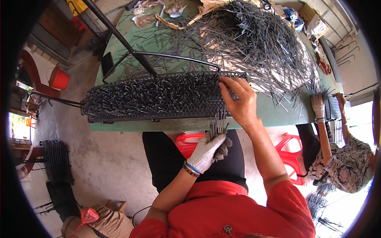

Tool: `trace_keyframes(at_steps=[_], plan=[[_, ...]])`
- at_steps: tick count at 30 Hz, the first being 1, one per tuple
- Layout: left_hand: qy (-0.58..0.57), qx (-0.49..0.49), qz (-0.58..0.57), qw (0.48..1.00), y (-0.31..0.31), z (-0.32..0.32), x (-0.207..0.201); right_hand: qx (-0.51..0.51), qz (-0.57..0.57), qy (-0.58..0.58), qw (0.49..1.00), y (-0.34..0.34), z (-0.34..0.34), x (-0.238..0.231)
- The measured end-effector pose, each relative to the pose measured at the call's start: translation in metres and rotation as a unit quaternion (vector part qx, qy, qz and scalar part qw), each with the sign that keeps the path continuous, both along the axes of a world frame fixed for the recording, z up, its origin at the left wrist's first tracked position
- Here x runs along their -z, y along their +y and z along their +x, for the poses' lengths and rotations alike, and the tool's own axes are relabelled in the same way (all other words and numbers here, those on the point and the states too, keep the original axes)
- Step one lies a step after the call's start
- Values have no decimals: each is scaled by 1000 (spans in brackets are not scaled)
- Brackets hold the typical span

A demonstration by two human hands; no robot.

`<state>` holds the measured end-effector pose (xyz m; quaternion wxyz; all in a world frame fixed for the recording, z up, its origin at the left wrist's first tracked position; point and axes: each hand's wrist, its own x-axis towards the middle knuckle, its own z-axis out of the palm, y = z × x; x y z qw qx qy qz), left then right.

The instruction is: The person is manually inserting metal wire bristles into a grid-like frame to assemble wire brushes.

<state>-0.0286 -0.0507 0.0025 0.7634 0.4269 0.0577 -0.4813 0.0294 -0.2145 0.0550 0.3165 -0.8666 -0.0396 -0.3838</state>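
Observation:
A long black perforated rack (154,97) lies along the near edge of the green table, packed with upright thin dark metal rods over most of its length. My left hand (208,152), in a whitish knitted glove, is closed round a bundle of thin metal rods (218,125), their ends pointing up toward the rack. At the rack's right end, my bare right hand (240,99) has its thumb and fingers pinched together over the holes. Whatever sits between those fingertips is too small to make out. A black metal frame (174,55) rises behind the rack.
A big heap of loose rods (262,35) covers the far right of the green table (309,115). Used gloves (145,18) lie at the back. To the right, a co-worker's gloved hand (318,105) touches other rods. Red stools (289,154) stand below; black racks (57,162) are stacked left.

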Motion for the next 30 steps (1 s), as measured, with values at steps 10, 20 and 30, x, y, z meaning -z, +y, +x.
trace_keyframes(at_steps=[10, 20, 30], plan=[[-3, -2, 5, 1000, 1, -2, -3, -23, -178, 88, 980, 8, -2, -4], [-3, -28, -20, 999, 4, -1, -9, -8, 35, 148, 988, -6, -33, -5], [-36, 13, -20, 999, 2, -2, -7, -105, 324, 346, 874, -19, -44, 6]])
